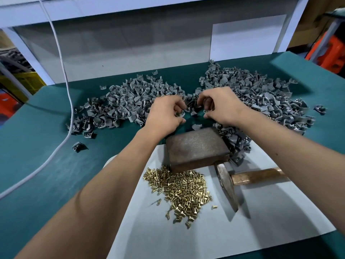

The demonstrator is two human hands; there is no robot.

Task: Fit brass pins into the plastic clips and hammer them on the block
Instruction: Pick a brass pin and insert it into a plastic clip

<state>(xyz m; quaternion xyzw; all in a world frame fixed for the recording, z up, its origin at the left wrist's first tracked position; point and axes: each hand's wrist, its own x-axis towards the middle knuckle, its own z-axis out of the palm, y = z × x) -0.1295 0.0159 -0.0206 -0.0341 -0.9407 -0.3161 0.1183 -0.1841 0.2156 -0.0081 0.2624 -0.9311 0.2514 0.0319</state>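
Grey plastic clips (130, 101) lie heaped beyond the rusty block (196, 146); brass pins (186, 193) lie piled before it, hammer (229, 184) just beside.

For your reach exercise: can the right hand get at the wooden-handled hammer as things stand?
Probably yes: the wooden-handled hammer lies uncovered on the white sheet, under the right forearm; the right hand would first drop its grey clips.
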